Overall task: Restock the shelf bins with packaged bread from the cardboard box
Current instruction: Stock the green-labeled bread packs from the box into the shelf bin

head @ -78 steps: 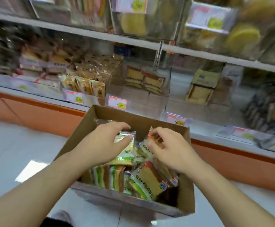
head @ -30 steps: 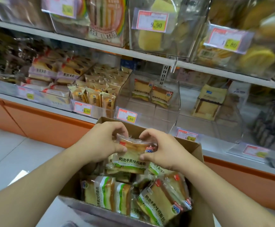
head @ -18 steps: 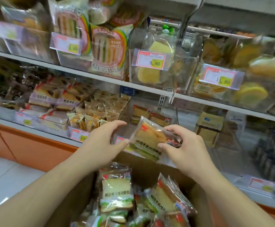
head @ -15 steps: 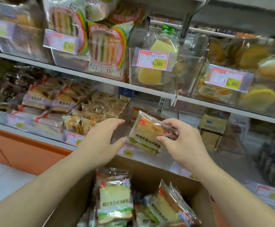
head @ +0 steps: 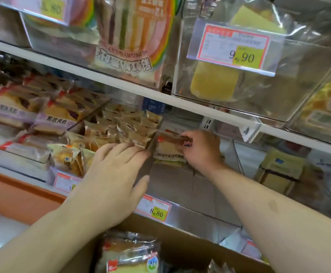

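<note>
clear shelf bin (head: 190, 213), right hand (head: 202, 149) now inside, bread pack (head: 169, 148) lowered in

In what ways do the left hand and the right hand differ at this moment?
The left hand is open, fingers straight, and holds nothing; the right hand pinches a bread pack. The left hand is at the clear bin's left wall; the right hand reaches deep inside the bin. Both are bare and stretched toward the shelf.

Bread packet (head: 170, 149) my right hand (head: 201, 149) grips: glossy clear plastic film. Shelf bin (head: 190, 194) clear, shiny acrylic. Cardboard box (head: 182, 245) matt brown. Price tag (head: 155, 208) paper.
</note>
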### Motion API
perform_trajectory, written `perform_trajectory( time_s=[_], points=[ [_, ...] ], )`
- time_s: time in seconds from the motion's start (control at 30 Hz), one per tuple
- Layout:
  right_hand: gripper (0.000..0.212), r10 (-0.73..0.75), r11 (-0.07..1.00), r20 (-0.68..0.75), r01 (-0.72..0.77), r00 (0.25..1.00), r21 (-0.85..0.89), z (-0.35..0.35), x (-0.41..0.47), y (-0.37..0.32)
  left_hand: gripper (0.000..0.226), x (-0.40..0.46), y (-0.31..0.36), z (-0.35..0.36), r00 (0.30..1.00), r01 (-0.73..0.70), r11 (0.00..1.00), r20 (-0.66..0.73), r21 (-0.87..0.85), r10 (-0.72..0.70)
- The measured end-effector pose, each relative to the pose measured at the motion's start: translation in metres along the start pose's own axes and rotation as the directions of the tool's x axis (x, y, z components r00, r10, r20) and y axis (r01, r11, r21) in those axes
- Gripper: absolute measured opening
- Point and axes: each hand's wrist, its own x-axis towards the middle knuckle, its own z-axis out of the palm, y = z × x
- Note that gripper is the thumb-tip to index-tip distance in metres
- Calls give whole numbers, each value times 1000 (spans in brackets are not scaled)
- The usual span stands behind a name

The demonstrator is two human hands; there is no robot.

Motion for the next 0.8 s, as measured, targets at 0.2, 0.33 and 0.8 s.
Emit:
perform_trajectory(
  time_s=[0.2, 0.33, 0.8],
  points=[
    [34, -77, 984, -31, 71, 997, -166, 7, 1, 7, 48, 7, -3, 7, 999, -18, 1000, -40, -19, 17],
    [37, -75, 978, -47, 65, 996, -196, 19, 3, 11, 48, 7, -3, 7, 999, -10, 1000, -54, -28, 8],
    [54, -47, 999, -94, 47, 995, 0, 3, 0, 16, 51, 3, -4, 4, 1000, -6, 999, -31, -36, 5]
  ],
)
